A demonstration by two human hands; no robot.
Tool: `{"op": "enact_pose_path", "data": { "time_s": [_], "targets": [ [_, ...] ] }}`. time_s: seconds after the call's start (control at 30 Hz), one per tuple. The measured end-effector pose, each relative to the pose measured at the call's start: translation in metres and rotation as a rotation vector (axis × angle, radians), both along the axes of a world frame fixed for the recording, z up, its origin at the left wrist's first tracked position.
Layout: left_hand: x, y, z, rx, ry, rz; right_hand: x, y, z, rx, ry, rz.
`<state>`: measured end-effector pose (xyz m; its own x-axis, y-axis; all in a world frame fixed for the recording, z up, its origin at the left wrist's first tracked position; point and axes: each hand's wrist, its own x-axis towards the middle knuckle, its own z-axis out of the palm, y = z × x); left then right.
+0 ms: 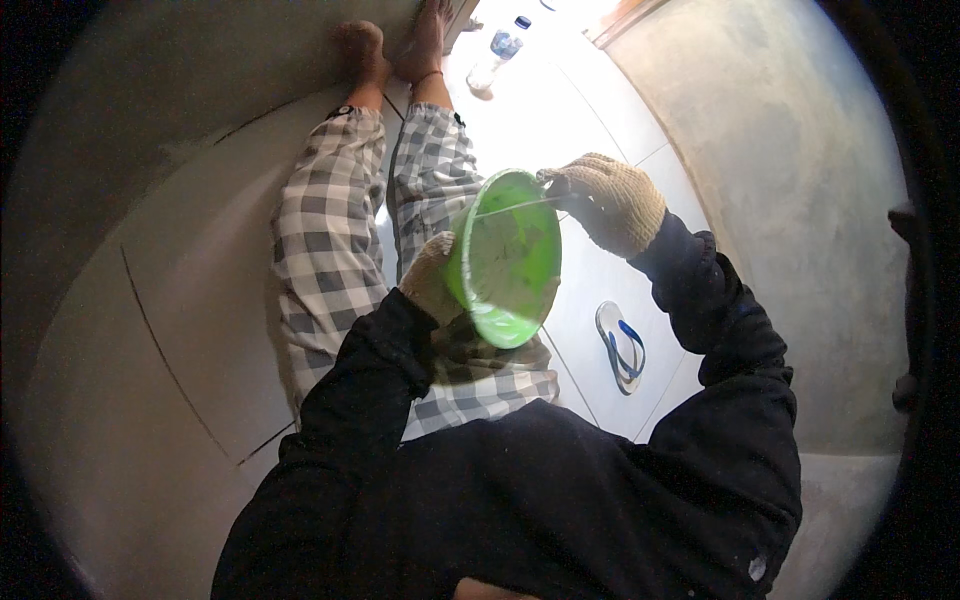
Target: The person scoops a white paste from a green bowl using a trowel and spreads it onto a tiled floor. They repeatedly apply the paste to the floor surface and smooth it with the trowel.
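A green plastic bucket [517,255] is tilted above my lap, its mouth turned up toward me and its inner wall smeared with grey residue. My left hand [431,281], in a cream knit glove, grips it from the left side and underneath. At the far right of the rim is my right hand [606,199], gloved alike, its curled fingertips pinching the edge. A thin pale strip [517,206] crosses the bucket's mouth and reaches the right hand. Whether it is a handle or a separate stick, I cannot tell.
My legs in checked trousers [330,225] stretch across the tiled floor [187,300]. A flip-flop [621,349] with blue straps lies to the right. Farther off, a plastic bottle [499,56] rests on the brightly lit floor. A plastered wall [780,187] rises on the right.
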<state>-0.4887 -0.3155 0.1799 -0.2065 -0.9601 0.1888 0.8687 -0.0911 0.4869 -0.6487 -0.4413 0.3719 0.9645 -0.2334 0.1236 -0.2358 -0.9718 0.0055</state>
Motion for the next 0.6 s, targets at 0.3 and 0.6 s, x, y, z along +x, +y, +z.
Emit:
{"op": "enact_pose_path", "data": {
  "time_s": [0.3, 0.6],
  "targets": [
    [-0.005, 0.005, -0.037, 0.038, 0.080, 0.080, -0.010, 0.033, -0.018, 0.554, -0.167, -0.550],
    [-0.005, 0.001, -0.074, -0.007, -0.086, 0.111, -0.017, 0.070, -0.023, 1.107, -0.206, -0.898]
  ]
}}
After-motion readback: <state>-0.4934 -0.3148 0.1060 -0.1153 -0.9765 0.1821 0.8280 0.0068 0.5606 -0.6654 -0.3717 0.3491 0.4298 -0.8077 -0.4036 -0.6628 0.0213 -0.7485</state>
